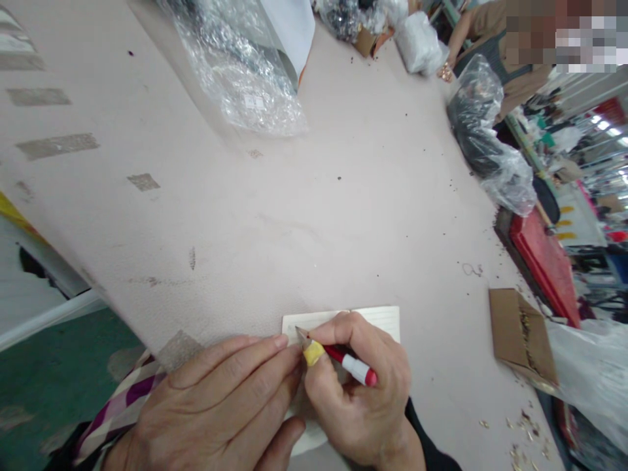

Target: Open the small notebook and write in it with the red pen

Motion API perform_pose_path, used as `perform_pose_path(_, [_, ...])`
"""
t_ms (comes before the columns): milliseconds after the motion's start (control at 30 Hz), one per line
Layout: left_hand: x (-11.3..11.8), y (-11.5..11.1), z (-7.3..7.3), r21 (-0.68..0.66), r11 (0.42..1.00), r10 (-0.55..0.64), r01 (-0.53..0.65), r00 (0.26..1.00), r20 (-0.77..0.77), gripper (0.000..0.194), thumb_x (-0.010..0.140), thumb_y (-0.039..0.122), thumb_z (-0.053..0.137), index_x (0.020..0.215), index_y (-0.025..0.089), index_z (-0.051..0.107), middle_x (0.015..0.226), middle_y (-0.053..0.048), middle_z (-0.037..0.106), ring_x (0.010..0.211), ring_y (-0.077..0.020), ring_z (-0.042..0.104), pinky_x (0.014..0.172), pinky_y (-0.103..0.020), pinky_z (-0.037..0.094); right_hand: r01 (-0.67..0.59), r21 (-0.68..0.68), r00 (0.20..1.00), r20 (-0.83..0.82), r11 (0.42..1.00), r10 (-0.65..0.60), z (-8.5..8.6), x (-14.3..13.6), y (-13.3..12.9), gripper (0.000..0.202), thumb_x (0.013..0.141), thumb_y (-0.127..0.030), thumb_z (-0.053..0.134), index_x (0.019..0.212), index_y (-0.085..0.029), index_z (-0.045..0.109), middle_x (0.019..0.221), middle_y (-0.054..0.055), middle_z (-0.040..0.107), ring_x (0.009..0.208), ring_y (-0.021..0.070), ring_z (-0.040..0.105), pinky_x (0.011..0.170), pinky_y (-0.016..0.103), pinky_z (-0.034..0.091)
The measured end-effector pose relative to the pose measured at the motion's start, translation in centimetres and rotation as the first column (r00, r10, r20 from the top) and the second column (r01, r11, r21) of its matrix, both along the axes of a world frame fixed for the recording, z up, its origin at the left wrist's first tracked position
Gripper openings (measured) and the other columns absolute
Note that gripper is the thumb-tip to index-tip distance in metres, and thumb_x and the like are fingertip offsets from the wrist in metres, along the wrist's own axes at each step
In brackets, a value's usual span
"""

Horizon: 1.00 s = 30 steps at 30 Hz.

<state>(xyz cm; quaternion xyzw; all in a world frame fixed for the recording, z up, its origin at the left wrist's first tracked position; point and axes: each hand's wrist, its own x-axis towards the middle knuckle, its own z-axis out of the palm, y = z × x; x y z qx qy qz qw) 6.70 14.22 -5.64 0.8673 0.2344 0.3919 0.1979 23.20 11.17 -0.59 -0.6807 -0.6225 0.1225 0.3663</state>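
A small lined notebook (377, 318) lies on the table at the bottom middle of the head view. My right hand (363, 392) is closed around a red and white pen (354, 367) with a yellow band near its point. The pen's tip touches or hovers just over the upper left of the page; I cannot tell which. My left hand (220, 399) rests flat, fingers stretched out, over the left edge of the notebook. Between them the two hands hide much of the lower page.
Clear plastic bags (235, 85) lie at the table's far side. To the right are a dark-filled bag (481, 131), a red slab (544, 261) and an open cardboard box (520, 333). Small brass-coloured pieces (527, 428) are scattered near the right edge. Another person (490, 46) is at the far right.
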Motion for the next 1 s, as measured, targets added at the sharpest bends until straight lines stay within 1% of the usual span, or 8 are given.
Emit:
perform_pose_path(233, [-0.11,-0.05,-0.29,0.006,1.000,-0.007,0.007,1.000,-0.011,0.021,0.088,0.018,0.062,0.103,0.011,0.075,0.111,-0.007,0.076,0.111,-0.0172,0.065,0.113,-0.032,0.040,-0.003,-0.017,0.998,-0.056,1.000,0.002,-0.07,0.18,-0.15,0.015,0.070,-0.006,0.052,0.073,-0.018,0.063,0.060,-0.004,0.060,0.049,0.0090,0.054,0.048,0.023,0.041])
perform_pose_path(433, [-0.16,-0.12,-0.18,0.006,1.000,0.001,-0.001,1.000,-0.003,0.022,0.087,0.017,0.063,0.104,0.011,0.075,0.110,-0.007,0.076,0.111,-0.0172,0.065,0.112,-0.032,0.041,0.004,-0.008,1.000,-0.013,1.000,-0.005,-0.04,0.06,-0.06,0.015,0.069,-0.006,0.052,0.072,-0.017,0.062,0.059,-0.004,0.059,0.049,0.0093,0.054,0.049,0.023,0.041])
perform_pose_path(800, [-0.02,0.05,-0.14,0.007,1.000,-0.014,0.014,1.000,-0.022,0.023,0.087,0.016,0.062,0.105,0.010,0.074,0.112,-0.007,0.076,0.112,-0.0175,0.064,0.111,-0.032,0.041,0.009,-0.014,1.000,0.009,1.000,-0.009,-0.09,0.08,-0.12,0.015,0.068,-0.008,0.051,0.070,-0.017,0.061,0.059,-0.004,0.059,0.049,0.0090,0.053,0.050,0.024,0.041])
perform_pose_path(1000, [-0.19,-0.37,-0.41,-0.003,1.000,0.014,-0.014,1.000,-0.003,0.023,0.087,0.017,0.061,0.105,0.013,0.074,0.112,-0.005,0.076,0.112,-0.0171,0.065,0.108,-0.034,0.043,0.034,-0.011,0.999,0.036,0.999,-0.034,-0.17,-0.01,-0.22,0.014,0.069,-0.009,0.051,0.070,-0.018,0.061,0.059,-0.005,0.059,0.049,0.0093,0.053,0.051,0.024,0.041])
